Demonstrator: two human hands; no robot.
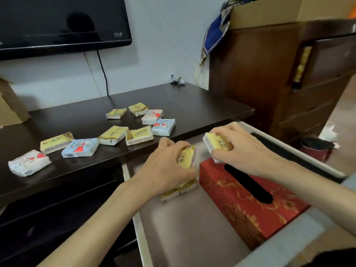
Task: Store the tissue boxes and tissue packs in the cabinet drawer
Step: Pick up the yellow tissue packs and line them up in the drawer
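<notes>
The white cabinet drawer (185, 234) stands pulled open below the dark cabinet top (92, 122). A red tissue box (240, 207) with gold flowers lies along the drawer's right side. My left hand (165, 170) grips a yellow tissue pack (187, 157) over the drawer's back left corner, above two yellow packs (181, 188) lying there. My right hand (242, 149) holds another yellow tissue pack (216, 145) just above the far end of the red box. Several loose packs, yellow (113, 134), blue (80, 148) and white (28, 162), lie scattered on the cabinet top.
A black television (61, 22) hangs on the wall above the cabinet, with a cable running down. A brown wooden dresser (269, 78) with a cardboard box on top stands at the right. A red bin (316, 149) sits on the floor beyond the drawer.
</notes>
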